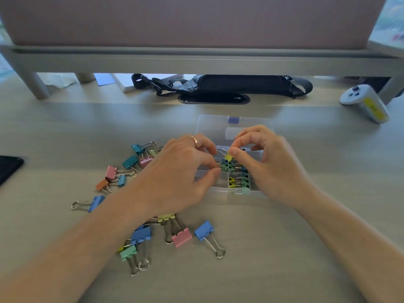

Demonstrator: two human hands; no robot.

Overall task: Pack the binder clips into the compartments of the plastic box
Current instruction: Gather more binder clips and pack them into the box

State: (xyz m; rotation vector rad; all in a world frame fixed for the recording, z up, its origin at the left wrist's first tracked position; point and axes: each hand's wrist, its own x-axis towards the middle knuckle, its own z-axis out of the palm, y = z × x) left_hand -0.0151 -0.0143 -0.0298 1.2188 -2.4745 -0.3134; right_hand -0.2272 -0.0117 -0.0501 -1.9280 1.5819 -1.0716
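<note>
1. Binder clips, small coloured metal ones (237, 174), fill the near compartments of the clear plastic box (218, 188) on the pale wooden desk (284, 248).
2. The right hand (267, 158) pinches a small yellow binder clip (228, 157) between thumb and forefinger, just above the box.
3. The left hand (181, 171) hovers at the box's left edge, fingers curled; whether they grip anything I cannot tell.
4. Larger loose clips (181, 237) lie scattered on the desk, left of the box and nearer.
</note>
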